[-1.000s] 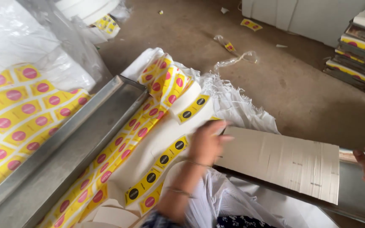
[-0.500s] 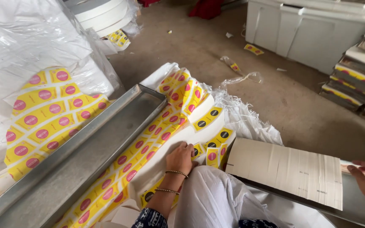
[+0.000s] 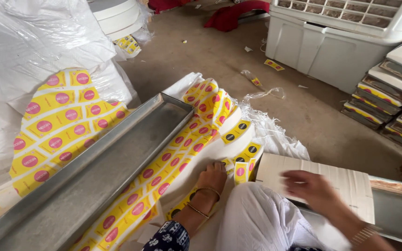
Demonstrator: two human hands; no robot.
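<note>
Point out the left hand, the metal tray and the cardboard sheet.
left hand [image 3: 213, 176], head view, back of the hand
metal tray [image 3: 117, 162], head view, bare floor
cardboard sheet [image 3: 350, 183], head view, flat top face

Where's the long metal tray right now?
In the head view, the long metal tray runs diagonally across the lower left, between two spreads of yellow label strips, left of the left hand.

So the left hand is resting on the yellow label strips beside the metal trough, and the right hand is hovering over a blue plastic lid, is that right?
Not quite. In the head view the right hand hovers over a pale cardboard sheet, not a blue lid. The left hand does rest on the yellow label strips beside the metal trough.
</note>
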